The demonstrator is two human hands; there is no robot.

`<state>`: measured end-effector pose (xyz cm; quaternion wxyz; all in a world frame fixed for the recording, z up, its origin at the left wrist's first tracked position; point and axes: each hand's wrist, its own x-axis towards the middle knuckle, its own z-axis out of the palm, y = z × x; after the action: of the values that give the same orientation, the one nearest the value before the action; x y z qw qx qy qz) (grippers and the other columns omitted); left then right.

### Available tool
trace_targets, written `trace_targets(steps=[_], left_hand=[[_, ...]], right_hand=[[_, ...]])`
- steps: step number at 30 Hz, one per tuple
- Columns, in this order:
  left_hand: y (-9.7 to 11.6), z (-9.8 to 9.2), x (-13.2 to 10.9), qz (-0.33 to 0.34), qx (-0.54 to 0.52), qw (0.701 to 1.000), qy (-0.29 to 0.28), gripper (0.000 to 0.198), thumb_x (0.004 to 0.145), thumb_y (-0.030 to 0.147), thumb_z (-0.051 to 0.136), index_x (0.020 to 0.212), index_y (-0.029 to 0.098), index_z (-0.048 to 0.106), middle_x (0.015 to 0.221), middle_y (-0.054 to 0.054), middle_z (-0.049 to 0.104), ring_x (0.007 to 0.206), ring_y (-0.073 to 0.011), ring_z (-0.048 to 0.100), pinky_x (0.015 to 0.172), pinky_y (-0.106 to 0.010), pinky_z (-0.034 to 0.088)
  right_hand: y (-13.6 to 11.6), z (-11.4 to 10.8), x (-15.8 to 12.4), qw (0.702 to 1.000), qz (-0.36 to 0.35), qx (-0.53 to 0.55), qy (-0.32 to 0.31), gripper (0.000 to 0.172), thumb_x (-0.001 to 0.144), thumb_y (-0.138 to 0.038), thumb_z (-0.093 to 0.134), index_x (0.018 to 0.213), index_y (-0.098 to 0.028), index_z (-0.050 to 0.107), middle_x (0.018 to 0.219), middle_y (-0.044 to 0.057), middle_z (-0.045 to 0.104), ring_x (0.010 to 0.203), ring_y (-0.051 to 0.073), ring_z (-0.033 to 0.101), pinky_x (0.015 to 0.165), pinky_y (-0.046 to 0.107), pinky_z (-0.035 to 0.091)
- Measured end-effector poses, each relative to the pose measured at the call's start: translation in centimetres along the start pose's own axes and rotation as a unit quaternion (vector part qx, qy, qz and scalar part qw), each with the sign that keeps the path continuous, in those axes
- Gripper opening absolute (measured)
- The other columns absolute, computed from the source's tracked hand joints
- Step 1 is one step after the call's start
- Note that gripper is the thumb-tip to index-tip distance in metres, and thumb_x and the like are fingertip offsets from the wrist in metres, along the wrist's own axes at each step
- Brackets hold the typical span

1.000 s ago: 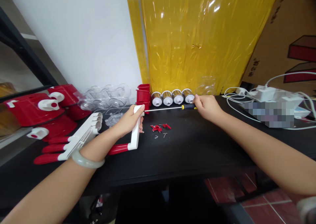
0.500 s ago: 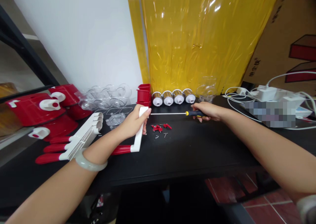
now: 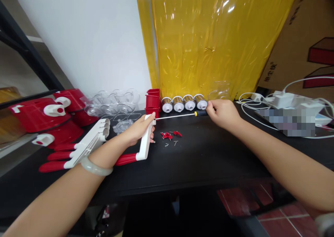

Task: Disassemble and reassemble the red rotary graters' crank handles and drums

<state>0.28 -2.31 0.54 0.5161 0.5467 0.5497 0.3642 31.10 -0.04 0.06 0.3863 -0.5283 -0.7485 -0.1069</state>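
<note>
My left hand [image 3: 142,129] is closed around the white arm of a crank handle [image 3: 145,144], whose red grip points left. In my right hand [image 3: 223,114] is a screwdriver [image 3: 200,113] with a black and yellow handle, held in a closed fist. Its long thin shaft runs left, and the tip meets the upper end of the white arm, near my left thumb. On the table below the shaft lie small red parts [image 3: 167,136] and several loose screws [image 3: 175,143]. More crank handles [image 3: 87,143] lie side by side to the left of my left hand.
Red housings [image 3: 33,117] stand at the far left. Clear plastic parts [image 3: 114,103], red hoppers [image 3: 152,101] and a row of metal drums [image 3: 178,104] line the back of the black table [image 3: 198,167]. White cables and chargers [image 3: 283,99] sit at the right.
My right hand has turned from an open-fingered hold to a fist around the screwdriver handle, raising it slightly. The crank handle in my left hand has tilted and shifted a little left.
</note>
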Motion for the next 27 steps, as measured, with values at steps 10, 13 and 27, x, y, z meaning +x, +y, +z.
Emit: trace_targets(steps=[10,13,27], left_hand=[[-0.5,0.7,-0.1,0.072,0.04,0.997,0.005,0.038,0.091,0.056,0.059,0.095,0.026,0.037,0.068,0.007,0.053,0.048,-0.0127,0.055,0.048,-0.034,0.058],[-0.6,0.9,-0.1,0.091,0.046,0.995,0.008,0.038,0.091,0.055,0.061,0.096,0.026,0.038,0.068,0.007,0.053,0.047,-0.0126,0.055,0.047,-0.031,0.056],[0.4,-0.4,0.1,-0.034,-0.051,0.998,-0.028,0.044,0.086,0.063,0.062,0.091,0.022,0.047,0.064,0.005,0.054,0.046,-0.0106,0.052,0.049,-0.03,0.056]], right_hand=[[1.8,1.3,0.9,0.845,0.299,0.325,-0.303,0.04,0.09,-0.053,0.049,0.066,-0.021,0.057,0.047,0.004,0.058,0.033,0.011,0.036,0.038,0.026,0.022],[2.3,1.8,0.8,0.828,0.31,0.307,-0.353,0.054,0.092,-0.06,0.042,0.057,-0.022,0.055,0.043,0.006,0.056,0.03,0.01,0.031,0.035,0.026,0.018],[-0.7,-0.3,-0.4,0.997,0.009,0.063,0.05,0.033,0.086,-0.038,0.051,0.057,-0.023,0.044,0.061,0.007,0.056,0.066,0.02,0.057,0.065,0.032,0.037]])
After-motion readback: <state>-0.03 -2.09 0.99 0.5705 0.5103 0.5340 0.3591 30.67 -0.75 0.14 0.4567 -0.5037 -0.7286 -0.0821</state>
